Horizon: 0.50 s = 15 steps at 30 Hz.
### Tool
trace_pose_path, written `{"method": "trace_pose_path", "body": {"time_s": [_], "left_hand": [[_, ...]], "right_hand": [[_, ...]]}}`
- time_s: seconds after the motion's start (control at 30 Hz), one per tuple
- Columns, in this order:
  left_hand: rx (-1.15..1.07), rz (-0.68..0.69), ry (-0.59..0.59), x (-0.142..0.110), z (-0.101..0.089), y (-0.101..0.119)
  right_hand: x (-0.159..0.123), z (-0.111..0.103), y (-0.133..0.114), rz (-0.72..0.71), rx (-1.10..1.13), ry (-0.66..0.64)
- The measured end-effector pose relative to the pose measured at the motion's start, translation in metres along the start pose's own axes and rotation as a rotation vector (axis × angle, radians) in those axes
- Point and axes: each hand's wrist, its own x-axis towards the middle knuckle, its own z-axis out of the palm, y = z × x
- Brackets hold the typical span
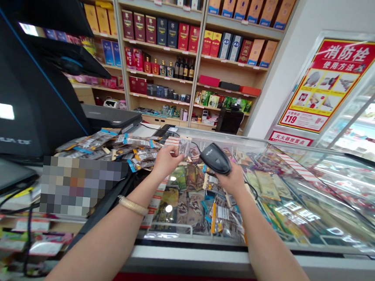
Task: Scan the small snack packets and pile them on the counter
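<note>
My right hand (235, 179) grips a black handheld barcode scanner (215, 157), its head angled up and to the left. Pinched between the thumb and fingers of my left hand (166, 159) is a small clear packet (184, 146), just left of the scanner. What is inside the packet is too small to make out. Beyond my left wrist, a heap of small packets (92, 142) with blue and orange edges lies on the counter. More such packets (223, 217) lie on the glass top of the freezer (172, 239), below and left of my right forearm.
A large dark checkout machine (20, 99) stands at the left, with a grey box-like device (3, 176) below it. The scanner's cable (252, 189) shows behind my right wrist. Shelves (156, 48) of boxed bottles line the back wall; a red-and-yellow poster (332, 85) hangs at the right.
</note>
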Motion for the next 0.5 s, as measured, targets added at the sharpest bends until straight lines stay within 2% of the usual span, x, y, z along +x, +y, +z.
{"method": "trace_pose_path", "body": {"time_s": [0.1, 0.2, 0.27, 0.37, 0.43, 0.5], "left_hand": [[0.136, -0.144, 0.117, 0.004, -0.006, -0.011], [0.261, -0.233, 0.147, 0.005, -0.011, -0.018], [0.366, -0.195, 0.176, 0.003, -0.013, -0.016], [0.482, -0.064, 0.241, -0.003, -0.011, -0.005], [0.42, 0.002, 0.149, -0.007, -0.005, 0.004], [0.253, 0.028, -0.097, -0.014, 0.004, 0.011]], "right_hand": [[0.0, -0.001, -0.001, 0.012, 0.022, 0.043], [0.0, -0.003, -0.002, 0.031, 0.042, 0.046], [0.0, -0.003, -0.002, 0.046, 0.035, 0.048], [0.0, -0.003, 0.0, 0.063, 0.0, 0.078], [0.001, -0.003, 0.0, 0.062, -0.016, 0.098], [0.001, -0.003, 0.0, 0.056, -0.022, 0.11]]}}
